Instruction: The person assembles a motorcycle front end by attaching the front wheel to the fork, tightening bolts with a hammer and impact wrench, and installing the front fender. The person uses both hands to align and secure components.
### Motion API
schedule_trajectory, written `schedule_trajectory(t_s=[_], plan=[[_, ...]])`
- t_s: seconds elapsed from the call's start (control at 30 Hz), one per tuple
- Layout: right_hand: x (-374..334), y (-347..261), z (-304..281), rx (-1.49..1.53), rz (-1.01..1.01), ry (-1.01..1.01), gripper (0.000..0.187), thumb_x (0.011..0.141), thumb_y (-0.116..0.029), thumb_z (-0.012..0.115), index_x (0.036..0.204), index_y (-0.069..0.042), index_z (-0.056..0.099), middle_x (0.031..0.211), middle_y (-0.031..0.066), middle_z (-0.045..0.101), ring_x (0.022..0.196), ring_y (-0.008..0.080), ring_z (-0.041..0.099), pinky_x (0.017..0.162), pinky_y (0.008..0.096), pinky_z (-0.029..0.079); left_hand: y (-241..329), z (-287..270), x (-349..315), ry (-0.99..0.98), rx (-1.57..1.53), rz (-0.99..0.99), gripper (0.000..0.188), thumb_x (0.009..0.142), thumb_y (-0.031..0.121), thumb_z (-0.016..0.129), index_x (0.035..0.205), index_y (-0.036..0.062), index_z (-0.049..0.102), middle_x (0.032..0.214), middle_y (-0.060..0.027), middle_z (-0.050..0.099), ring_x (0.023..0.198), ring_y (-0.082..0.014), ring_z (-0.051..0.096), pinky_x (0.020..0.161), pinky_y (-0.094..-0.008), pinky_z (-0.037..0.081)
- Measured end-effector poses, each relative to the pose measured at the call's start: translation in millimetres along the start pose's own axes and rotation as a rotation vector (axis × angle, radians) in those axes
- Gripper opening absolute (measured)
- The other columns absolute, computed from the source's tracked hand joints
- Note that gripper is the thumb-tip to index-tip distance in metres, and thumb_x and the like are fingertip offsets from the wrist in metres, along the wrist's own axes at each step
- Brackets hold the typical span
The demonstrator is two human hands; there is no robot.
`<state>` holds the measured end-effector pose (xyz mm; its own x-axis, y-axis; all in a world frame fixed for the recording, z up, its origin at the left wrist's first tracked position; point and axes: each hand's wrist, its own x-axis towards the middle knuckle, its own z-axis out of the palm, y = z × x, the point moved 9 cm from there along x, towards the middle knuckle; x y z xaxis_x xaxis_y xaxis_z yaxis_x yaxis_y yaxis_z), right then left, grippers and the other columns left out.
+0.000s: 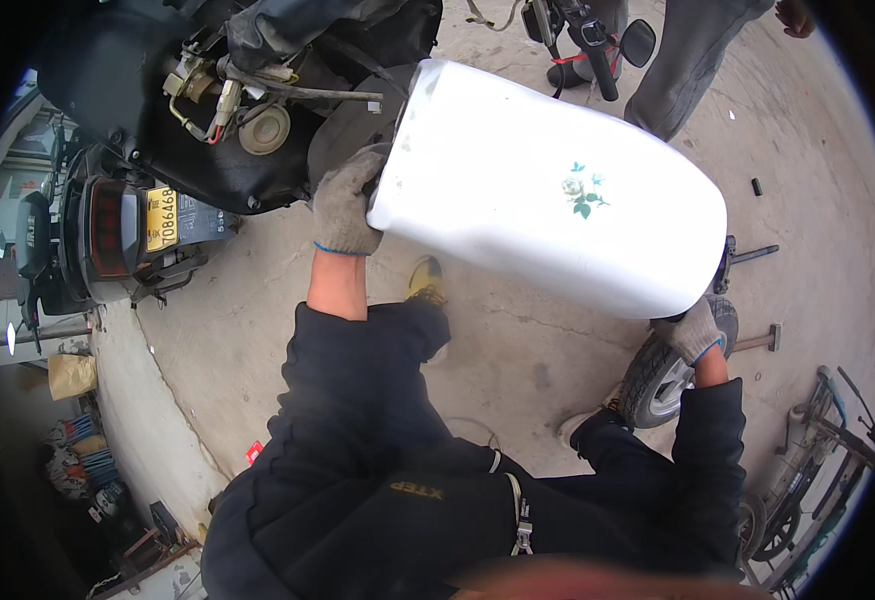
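Note:
Between my hands is a large white rounded scooter panel (498,170) with a small decal of a pale rose and green leaves. It lies level above the floor, its narrower rounded end to the right. My left hand (346,205), in a grey knit glove, is closed on the panel's left edge. At the lower right corner, my gloved right hand (690,335) grips the other end. The fingertips of both hands are partly hidden by the panel. Beside the panel's left end is a dark vehicle body (118,75) with exposed wiring and a round horn (264,130).
Below my right hand a tyred wheel (663,380) rests by my foot, near a hammer (758,342). A parked scooter (108,230) stands at left. Another person's leg (693,70) and a handlebar with a mirror (638,43) are at the top. Metal frames (808,450) lean at right.

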<state>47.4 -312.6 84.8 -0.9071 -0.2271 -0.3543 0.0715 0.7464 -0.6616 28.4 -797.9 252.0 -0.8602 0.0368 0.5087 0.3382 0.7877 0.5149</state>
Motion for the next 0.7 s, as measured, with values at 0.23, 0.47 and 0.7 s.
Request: schedule_trajectory(t_s=[0.23, 0.47, 0.7], plan=[[6.5, -72.2, 26.2, -0.562, -0.62, 0.081, 0.035, 0.086, -0.023, 0.073, 0.116, -0.005, 0.074, 0.109, 0.0152, 0.077, 0.098, 0.0322, 0.074, 0.089, 0.0417, 0.058, -5.6, -5.4, 3.9, -0.055, -0.206, -0.028, 0.025, 0.085, -0.006, 0.063, 0.107, -0.0042, 0.073, 0.114, -0.0208, 0.074, 0.104, -0.035, 0.073, 0.09, -0.0357, 0.058], [21.9, -30.3, 56.5, -0.642, -0.56, -0.046, 0.048, 0.097, -0.027, 0.063, 0.143, -0.013, 0.063, 0.143, 0.0123, 0.064, 0.133, 0.0343, 0.057, 0.114, 0.0481, 0.042, -7.3, -38.4, 4.4, 0.006, 0.025, 0.001, 0.032, 0.075, -0.005, 0.072, 0.107, -0.0001, 0.073, 0.11, -0.0165, 0.075, 0.106, -0.0356, 0.073, 0.09, -0.0362, 0.058], [23.7, -23.1, 60.7, -0.617, -0.537, -0.063, 0.047, 0.097, -0.027, 0.063, 0.141, -0.013, 0.064, 0.142, 0.0125, 0.065, 0.133, 0.0342, 0.057, 0.114, 0.0486, 0.042, 6.5, -61.4, -0.2, 0.177, 0.101, 0.11, 0.033, 0.075, -0.004, 0.072, 0.108, 0.001, 0.074, 0.107, -0.0163, 0.075, 0.106, -0.0372, 0.072, 0.088, -0.0375, 0.058]])
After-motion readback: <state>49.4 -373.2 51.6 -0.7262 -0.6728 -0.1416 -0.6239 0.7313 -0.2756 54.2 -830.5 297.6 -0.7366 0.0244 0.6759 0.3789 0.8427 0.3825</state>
